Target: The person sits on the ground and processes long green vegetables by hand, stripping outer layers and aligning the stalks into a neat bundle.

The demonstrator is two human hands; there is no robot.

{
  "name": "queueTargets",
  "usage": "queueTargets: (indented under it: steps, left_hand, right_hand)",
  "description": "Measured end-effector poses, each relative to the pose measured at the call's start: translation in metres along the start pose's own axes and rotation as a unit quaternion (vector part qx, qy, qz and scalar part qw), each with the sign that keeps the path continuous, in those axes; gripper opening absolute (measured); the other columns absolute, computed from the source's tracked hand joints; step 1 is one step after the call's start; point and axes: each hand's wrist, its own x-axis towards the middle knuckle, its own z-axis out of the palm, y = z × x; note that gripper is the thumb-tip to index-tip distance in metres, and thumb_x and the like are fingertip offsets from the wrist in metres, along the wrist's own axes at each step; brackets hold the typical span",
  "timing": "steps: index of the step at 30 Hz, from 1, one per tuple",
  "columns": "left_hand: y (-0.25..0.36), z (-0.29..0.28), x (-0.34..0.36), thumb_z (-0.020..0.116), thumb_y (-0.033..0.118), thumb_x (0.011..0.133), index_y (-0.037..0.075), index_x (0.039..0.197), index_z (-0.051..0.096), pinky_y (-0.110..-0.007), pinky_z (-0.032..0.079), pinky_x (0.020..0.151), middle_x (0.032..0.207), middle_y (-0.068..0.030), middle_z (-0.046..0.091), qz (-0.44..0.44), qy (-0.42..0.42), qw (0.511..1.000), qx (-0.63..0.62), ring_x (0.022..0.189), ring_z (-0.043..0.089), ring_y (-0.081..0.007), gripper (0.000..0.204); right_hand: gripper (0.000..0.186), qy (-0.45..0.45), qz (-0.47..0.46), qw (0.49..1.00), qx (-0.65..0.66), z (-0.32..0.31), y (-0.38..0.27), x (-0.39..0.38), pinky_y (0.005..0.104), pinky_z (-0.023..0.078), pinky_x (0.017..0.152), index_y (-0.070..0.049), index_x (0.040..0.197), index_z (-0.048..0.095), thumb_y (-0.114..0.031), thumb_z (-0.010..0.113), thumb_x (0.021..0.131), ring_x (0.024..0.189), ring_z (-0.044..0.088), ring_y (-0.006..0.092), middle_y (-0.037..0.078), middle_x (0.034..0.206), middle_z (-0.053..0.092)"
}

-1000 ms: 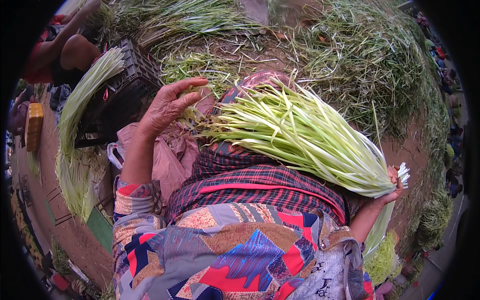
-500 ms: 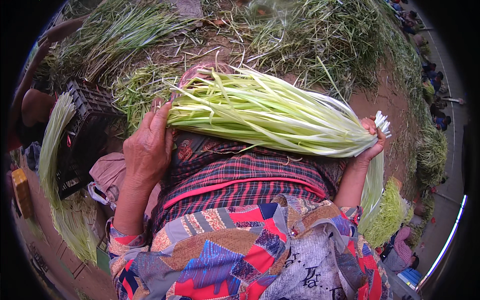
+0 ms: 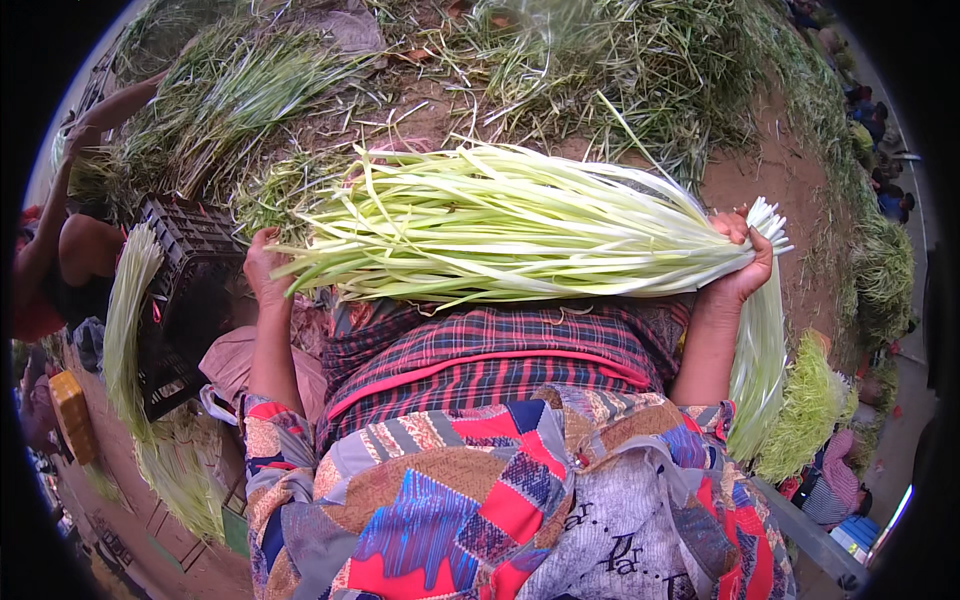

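Observation:
A long bundle of pale yellow-green garlic chives [image 3: 480, 225] lies sideways across my lap, white stem ends to the right. My right hand [image 3: 742, 258] is wrapped round the stems just short of their cut ends. At the other end, my left hand [image 3: 266, 268] is closed at the loose leaf tips, its fingers partly hidden behind them. The leaves fan out between the two hands, and one thin leaf sticks up away from the rest. Below the bundle is my checked cloth [image 3: 490, 345].
Left of me stands a dark plastic crate [image 3: 190, 235] with more pale chives [image 3: 132, 320] draped over it. Beyond it are a person's arm and knee [image 3: 88, 245] and a yellow container [image 3: 70, 415]. Leaf trimmings [image 3: 640, 80] cover the ground ahead. More chives [image 3: 800, 410] lie at right.
My left hand has moved left and slightly down, away from the bundle's body to the leaf tips. The leaves now spread farther left. My right hand keeps its grip on the stems.

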Motion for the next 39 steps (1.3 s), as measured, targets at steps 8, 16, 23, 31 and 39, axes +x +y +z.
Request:
queueTargets:
  steps: [8, 16, 23, 31, 39]
  left_hand:
    - [-0.042, -0.033, 0.027, 0.053, 0.036, 0.092, 0.013, 0.101, 0.068, -0.033, 0.048, 0.069, 0.087, -0.0128, 0.067, -0.006, 0.078, 0.997, -0.018, 0.076, 0.064, -0.0279, 0.029]
    - [-0.118, -0.057, 0.098, 0.049, 0.021, 0.094, 0.003, 0.1, 0.066, -0.031, 0.053, 0.068, 0.097, -0.0074, 0.064, -0.164, 0.036, 0.913, -0.371, 0.081, 0.062, -0.0173, 0.026]
    - [-0.128, -0.057, 0.069, 0.068, 0.019, 0.081, 0.003, 0.107, 0.064, -0.029, 0.051, 0.066, 0.093, -0.0058, 0.062, -0.308, 0.023, 0.894, -0.324, 0.082, 0.058, -0.0145, 0.031]
    - [0.01, -0.073, 0.053, 0.066, 0.005, 0.08, 0.006, 0.112, 0.063, -0.025, 0.047, 0.078, 0.104, -0.0049, 0.063, 0.025, -0.096, 0.993, -0.066, 0.089, 0.059, -0.0136, 0.031]
    - [0.194, -0.088, 0.016, 0.07, 0.005, 0.078, 0.003, 0.084, 0.065, -0.028, 0.044, 0.055, 0.069, -0.0074, 0.056, 0.317, -0.057, 0.942, -0.097, 0.06, 0.055, -0.0165, 0.008]
  right_hand:
    - [0.009, 0.116, -0.052, 0.991, -0.038, 0.003, -0.014, 0.011, 0.0392, 0.046, 0.079, -0.001, 0.075, 0.051, -0.01, 0.054, 0.072, 0.078, 0.054, 0.0262, 0.008, 0.069, 0.052]
    - [0.011, 0.202, -0.205, 0.958, 0.002, 0.008, -0.062, 0.022, 0.0439, 0.05, 0.081, 0.001, 0.068, 0.056, -0.009, 0.054, 0.072, 0.076, 0.058, 0.0307, 0.012, 0.07, 0.059]
    - [0.011, 0.277, -0.162, 0.947, -0.034, -0.036, -0.044, 0.007, 0.0429, 0.05, 0.077, -0.003, 0.069, 0.051, -0.013, 0.051, 0.073, 0.072, 0.056, 0.0286, 0.01, 0.07, 0.057]
    - [0.013, 0.244, -0.158, 0.953, -0.081, -0.038, -0.037, 0.001, 0.04, 0.049, 0.075, -0.005, 0.07, 0.051, -0.016, 0.048, 0.076, 0.073, 0.056, 0.0253, 0.008, 0.073, 0.056]
    - [0.011, 0.202, -0.158, 0.964, -0.067, -0.041, -0.031, -0.003, 0.0369, 0.048, 0.076, -0.005, 0.074, 0.051, -0.016, 0.049, 0.076, 0.072, 0.055, 0.023, 0.007, 0.073, 0.055]
